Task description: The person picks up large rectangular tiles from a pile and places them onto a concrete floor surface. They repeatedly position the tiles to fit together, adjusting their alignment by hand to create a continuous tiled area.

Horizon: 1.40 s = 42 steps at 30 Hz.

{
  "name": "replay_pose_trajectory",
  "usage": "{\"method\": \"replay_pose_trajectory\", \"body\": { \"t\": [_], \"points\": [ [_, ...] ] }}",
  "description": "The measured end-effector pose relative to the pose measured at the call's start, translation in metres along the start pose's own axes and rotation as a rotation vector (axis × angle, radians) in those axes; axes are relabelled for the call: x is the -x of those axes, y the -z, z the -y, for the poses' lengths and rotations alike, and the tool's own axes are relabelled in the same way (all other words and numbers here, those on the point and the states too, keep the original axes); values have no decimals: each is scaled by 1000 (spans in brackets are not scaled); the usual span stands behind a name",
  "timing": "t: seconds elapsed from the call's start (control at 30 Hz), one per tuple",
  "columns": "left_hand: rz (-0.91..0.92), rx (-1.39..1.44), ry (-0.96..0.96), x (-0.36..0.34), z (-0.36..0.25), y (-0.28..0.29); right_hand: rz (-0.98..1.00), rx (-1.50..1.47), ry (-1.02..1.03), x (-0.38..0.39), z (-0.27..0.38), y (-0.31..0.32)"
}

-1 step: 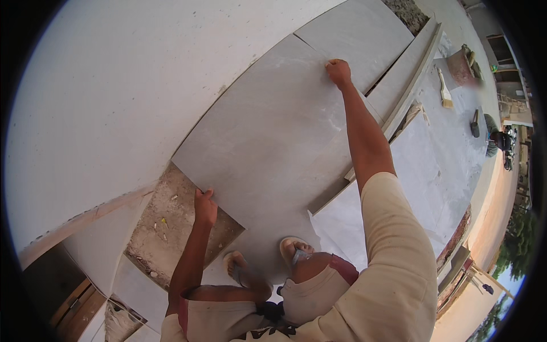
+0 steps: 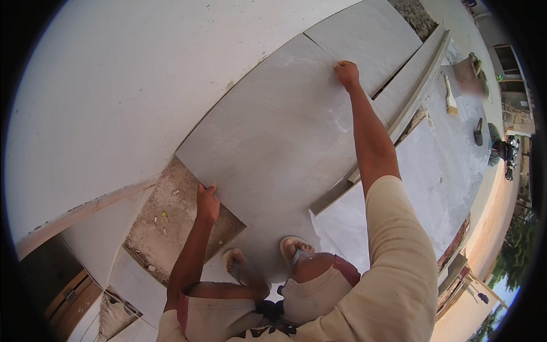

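Note:
A large grey tile (image 2: 268, 125) lies on the floor along the white wall (image 2: 119, 68), with a second grey tile (image 2: 364, 37) beyond it. My left hand (image 2: 207, 202) is closed on the near left edge of the large tile, thumb showing, beside a patch of rough bare screed (image 2: 171, 216). My right hand (image 2: 347, 74) has its fingers curled at the far right corner of the same tile, near the seam. My sandalled feet (image 2: 293, 248) are just below the tile's near end.
Narrow tile pieces (image 2: 410, 77) lie along the right. Beyond them a white sheet surface (image 2: 433, 182) holds a paintbrush (image 2: 450, 97), a dark tool (image 2: 478, 132) and a dusty bucket (image 2: 467, 74). A crouching person (image 2: 496, 145) shows at the far right.
The large tile and both my hands have shifted slightly to the right and away from me. My grip looks the same.

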<state>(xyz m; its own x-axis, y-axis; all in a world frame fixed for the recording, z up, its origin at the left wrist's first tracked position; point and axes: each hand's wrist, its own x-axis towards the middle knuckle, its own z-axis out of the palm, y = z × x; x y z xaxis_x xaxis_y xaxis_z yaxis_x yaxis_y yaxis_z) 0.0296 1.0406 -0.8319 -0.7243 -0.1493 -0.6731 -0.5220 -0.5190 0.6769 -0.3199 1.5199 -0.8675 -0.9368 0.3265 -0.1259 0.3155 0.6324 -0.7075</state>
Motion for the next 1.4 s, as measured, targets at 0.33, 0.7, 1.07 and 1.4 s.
{"method": "replay_pose_trajectory", "body": {
  "t": [0.33,0.7,1.07,1.4],
  "points": [
    [33,92,17,4,-5,-10,-61,54,21,1,6,-1],
    [22,85,46,-2,-7,-9,-41,84,35,-10,-5,-1],
    [-45,-42,106,4,-14,-15,-1,33,13,-27,-24,0],
    [-36,-12,61,2,-10,-11,23,97,93,-33,-27,-1]
  ]
}}
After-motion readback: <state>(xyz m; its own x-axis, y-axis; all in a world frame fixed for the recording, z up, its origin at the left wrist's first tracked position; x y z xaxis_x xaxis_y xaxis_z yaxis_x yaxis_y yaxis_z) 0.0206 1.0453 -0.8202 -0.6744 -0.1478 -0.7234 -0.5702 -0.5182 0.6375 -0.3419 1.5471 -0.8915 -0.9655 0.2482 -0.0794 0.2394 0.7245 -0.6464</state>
